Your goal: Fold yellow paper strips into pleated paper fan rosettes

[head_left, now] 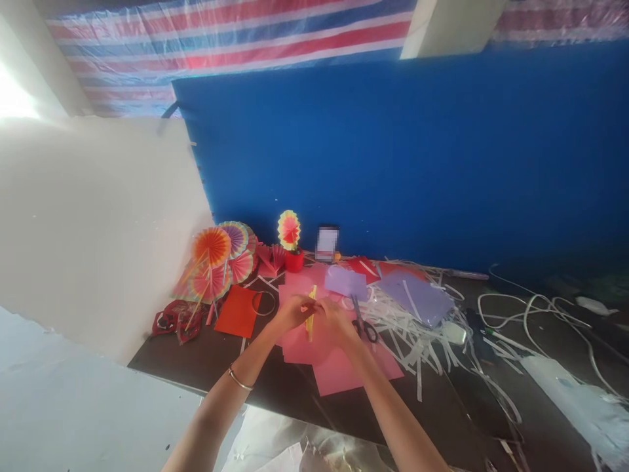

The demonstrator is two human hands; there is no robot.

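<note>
Over the pink paper sheets [339, 380] my left hand [293, 312] is closed in a pinch on a narrow folded yellow paper strip [309, 328]. My right hand [335, 318] meets it from the other side, its fingertips pressed together at the strip's middle. The strip's ends stick out above and below the fingers, and its centre is hidden by them. Scissors [363, 322] with dark handles lie just right of my right hand. To the left of my left hand are an orange sheet [238, 313] and a thin ring [264, 303].
Folded paper fans [211, 247] are gathered at the table's left end. Behind my hands stand a red pot [294, 261] with a paper flower [289, 231] and a phone-like screen [327, 243]. Purple sheets [417, 296], white paper strips [403, 334] and cables [528, 311] spread rightward.
</note>
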